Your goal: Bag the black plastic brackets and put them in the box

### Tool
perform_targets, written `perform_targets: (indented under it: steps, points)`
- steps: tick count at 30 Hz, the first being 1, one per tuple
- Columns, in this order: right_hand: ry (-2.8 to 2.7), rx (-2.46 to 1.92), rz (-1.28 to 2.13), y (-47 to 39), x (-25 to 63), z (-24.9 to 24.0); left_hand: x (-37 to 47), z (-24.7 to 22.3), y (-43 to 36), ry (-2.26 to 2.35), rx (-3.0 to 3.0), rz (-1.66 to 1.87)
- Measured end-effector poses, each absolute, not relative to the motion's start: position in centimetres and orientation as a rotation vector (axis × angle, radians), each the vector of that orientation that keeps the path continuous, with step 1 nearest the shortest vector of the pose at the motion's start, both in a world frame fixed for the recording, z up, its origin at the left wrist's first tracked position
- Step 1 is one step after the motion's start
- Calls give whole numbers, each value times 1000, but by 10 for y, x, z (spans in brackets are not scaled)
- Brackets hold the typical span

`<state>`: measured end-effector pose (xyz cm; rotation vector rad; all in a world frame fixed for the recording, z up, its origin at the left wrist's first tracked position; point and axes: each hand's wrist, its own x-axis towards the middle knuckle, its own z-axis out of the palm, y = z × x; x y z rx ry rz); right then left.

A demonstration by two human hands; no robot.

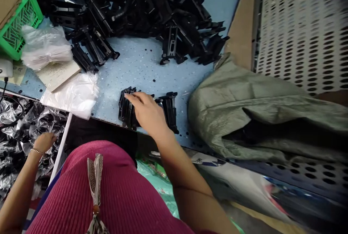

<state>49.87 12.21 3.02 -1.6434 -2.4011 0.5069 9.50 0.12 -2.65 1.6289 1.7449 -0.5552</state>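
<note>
My right hand (pixel 148 112) reaches over a short row of black plastic parts (pixel 170 112) near the front edge of the blue speckled table. Its curved fingers lie on the parts at the left of the row, closed on one of them, and the palm hides the middle ones. To the left, my left hand (pixel 45 142) is above a bin of black parts in clear plastic bags (pixel 16 147). Its fingers are curled together, and whatever may be in them is hidden.
A large heap of black plastic parts (pixel 160 5) covers the table's back. Clear plastic bags (pixel 49 49), a flat board (pixel 58 76) and a green basket (pixel 21 27) stand at left. A grey-green sack (pixel 223 99) and a perforated metal panel (pixel 304 27) are on the right.
</note>
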Motion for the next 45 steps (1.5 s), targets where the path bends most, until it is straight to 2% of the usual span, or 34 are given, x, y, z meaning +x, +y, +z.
perform_targets:
  steps: [2, 5, 7, 10, 13, 16, 18, 20, 25, 30, 32, 35, 39, 42, 45]
  points:
    - [-2598, -1575, 363, 143, 503, 25, 123, -15, 28, 1767, 1810, -179]
    - [-2805, -1295, 433, 171, 500, 22, 181, -5, 70, 1712, 2128, 467]
    - [-2802, -1226, 515, 181, 503, 25, 209, -6, 95, 1725, 2182, 579]
    - [-2539, -1386, 677, 179, 513, 31, 215, -13, 121, 1757, 1931, 701]
    - [-1924, -1457, 1146, 162, 506, 27, 196, -14, 133, 1657, 1458, 821]
    - [-1204, -1131, 1834, 144, 464, 12, 183, -8, 136, 1530, 1130, 846]
    - [-851, -878, 2141, 137, 428, 0, 182, -4, 133, 1508, 1115, 920]
    - [-650, -782, 2244, 132, 398, -10, 182, 1, 127, 1548, 1317, 975]
    - [-605, -843, 2171, 115, 393, -14, 168, 11, 120, 1683, 2056, 719]
    - [-654, -636, 2624, 93, 411, -14, 157, 15, 123, 1578, 2067, 722]
    - [-603, -665, 2665, 92, 405, -22, 162, 17, 114, 1519, 2107, 715]
    - [-692, -862, 2474, 96, 389, -31, 180, 22, 89, 1293, 2276, 682]
    - [-1093, -1119, 2080, 90, 379, -21, 200, 39, 49, 1022, 2381, 587]
    - [-1512, -927, 2076, 80, 386, 2, 190, 60, 23, 1091, 2365, 488]
    - [-1921, -866, 1955, 82, 412, 24, 157, 59, 5, 1272, 2225, 86]
